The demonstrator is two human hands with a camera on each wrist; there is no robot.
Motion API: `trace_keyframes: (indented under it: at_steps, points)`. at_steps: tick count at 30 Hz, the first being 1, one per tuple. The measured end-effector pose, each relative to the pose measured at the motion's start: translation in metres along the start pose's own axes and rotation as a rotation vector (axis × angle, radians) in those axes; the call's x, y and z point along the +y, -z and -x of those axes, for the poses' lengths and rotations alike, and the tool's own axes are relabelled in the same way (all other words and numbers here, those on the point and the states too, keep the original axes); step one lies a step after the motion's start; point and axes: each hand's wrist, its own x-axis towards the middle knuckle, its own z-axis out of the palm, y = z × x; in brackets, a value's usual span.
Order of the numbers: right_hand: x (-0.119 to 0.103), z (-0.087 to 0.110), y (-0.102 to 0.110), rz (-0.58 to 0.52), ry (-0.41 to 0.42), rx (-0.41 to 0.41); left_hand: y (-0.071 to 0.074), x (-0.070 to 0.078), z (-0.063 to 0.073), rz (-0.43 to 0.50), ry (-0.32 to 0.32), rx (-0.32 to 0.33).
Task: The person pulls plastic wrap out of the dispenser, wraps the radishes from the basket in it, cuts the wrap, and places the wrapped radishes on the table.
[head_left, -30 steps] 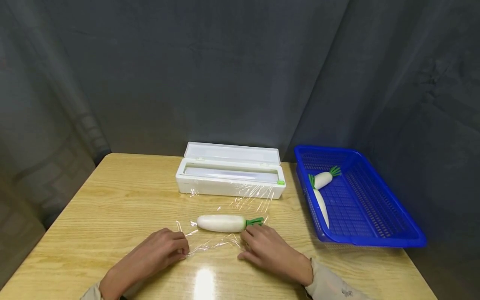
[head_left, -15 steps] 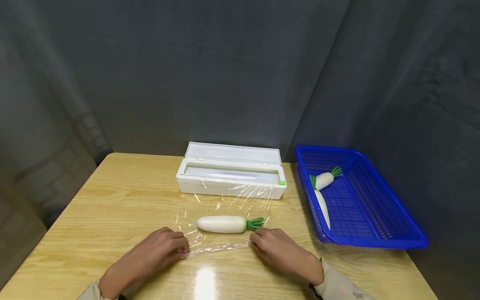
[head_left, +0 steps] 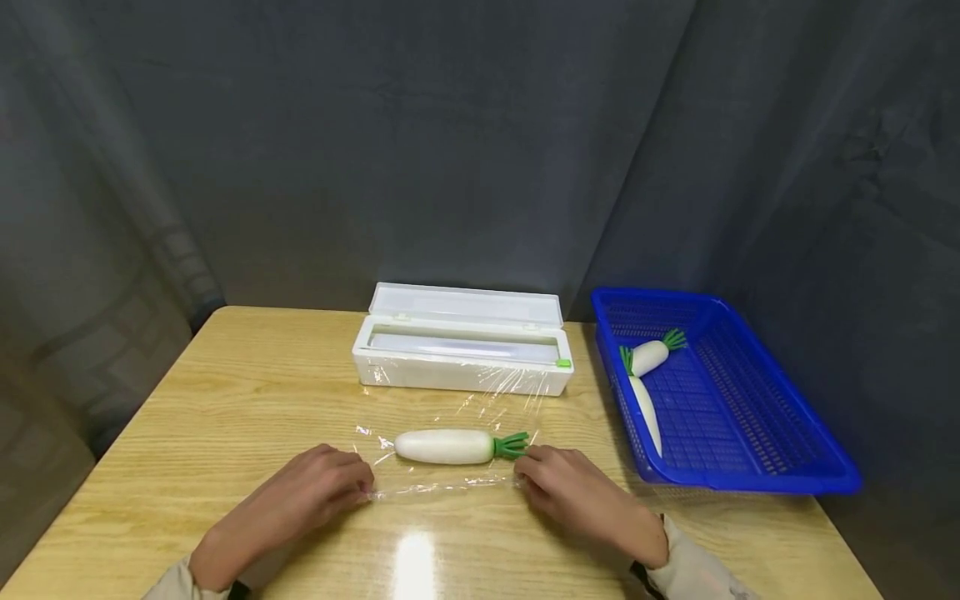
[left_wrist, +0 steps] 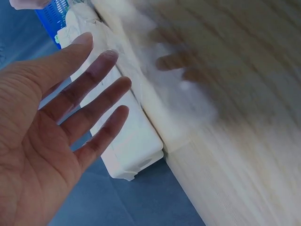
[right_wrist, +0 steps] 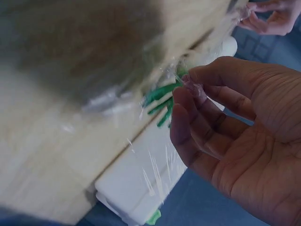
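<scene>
A white radish (head_left: 444, 447) with green leaf stubs lies on clear plastic wrap (head_left: 442, 486) that stretches from the front of a white wrap dispenser (head_left: 461, 371) with its lid up. My left hand (head_left: 311, 492) pinches the near left corner of the wrap, left of the radish's tip. In the left wrist view, three fingers of the left hand (left_wrist: 51, 127) spread loosely. At the near right corner, beside the green leaves, my right hand (head_left: 581, 496) holds the wrap. The right wrist view shows film bunched between thumb and fingertips of that right hand (right_wrist: 235, 117).
On the right of the wooden table (head_left: 247, 400) stands a blue plastic basket (head_left: 750, 481). Two more white radishes, one upper (head_left: 649, 358) and one lower (head_left: 646, 412), lie along its left side. A dark grey curtain (head_left: 450, 150) hangs behind and around the table.
My right hand has moved right along the wrap's near edge and taken hold of its corner. That edge is now pulled straighter. The left hand has shifted slightly; the radish has stayed put.
</scene>
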Motion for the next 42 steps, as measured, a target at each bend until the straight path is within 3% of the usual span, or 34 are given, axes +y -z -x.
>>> trace_keyframes:
  at_steps: [7, 11, 22, 32, 42]
  points:
    - [0.009, -0.002, 0.008, 0.025, 0.007, 0.112, 0.004, -0.006, -0.005, 0.027, 0.031, 0.001]
    - [0.014, -0.004, 0.008, 0.035, 0.019, 0.158, 0.005, -0.009, -0.008, 0.004, 0.012, 0.055]
    - [0.017, -0.012, 0.001, 0.035, -0.067, 0.247, 0.008, -0.013, -0.017, -0.051, 0.038, 0.116]
    - [0.022, -0.020, -0.007, 0.012, -0.122, 0.337, 0.008, -0.015, -0.025, -0.098, 0.206, 0.112]
    - [0.026, -0.026, -0.016, -0.045, -0.215, 0.294, 0.004, -0.017, -0.030, -0.082, 0.377, 0.078]
